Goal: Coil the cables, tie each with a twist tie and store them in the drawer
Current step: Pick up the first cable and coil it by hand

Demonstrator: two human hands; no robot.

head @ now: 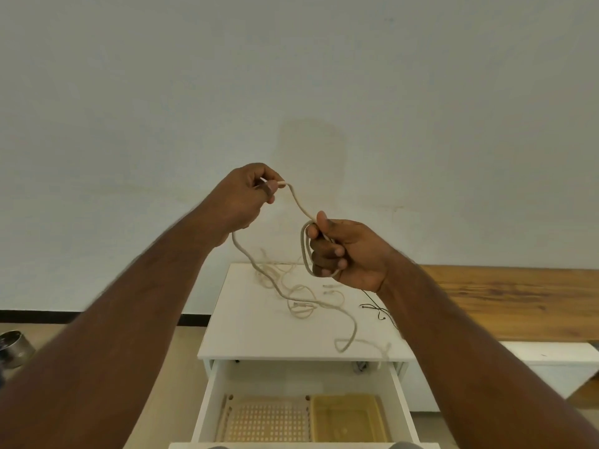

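Snagging looks likeliest: cabinet top w/ drawer open below carries the cable tangle, probably knotted. Right hand grips a started coil, left hand pinches the end; hard pull could drag the tangle off.

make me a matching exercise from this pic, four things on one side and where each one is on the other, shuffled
Things:
1. cable end
2. small loop
3. yellow tray
4. black ties

Places:
A. in the open drawer
B. pinched in the left hand
C. on the cabinet top, right side
D. gripped in the right hand

Pairs: 1-B, 2-D, 3-A, 4-C
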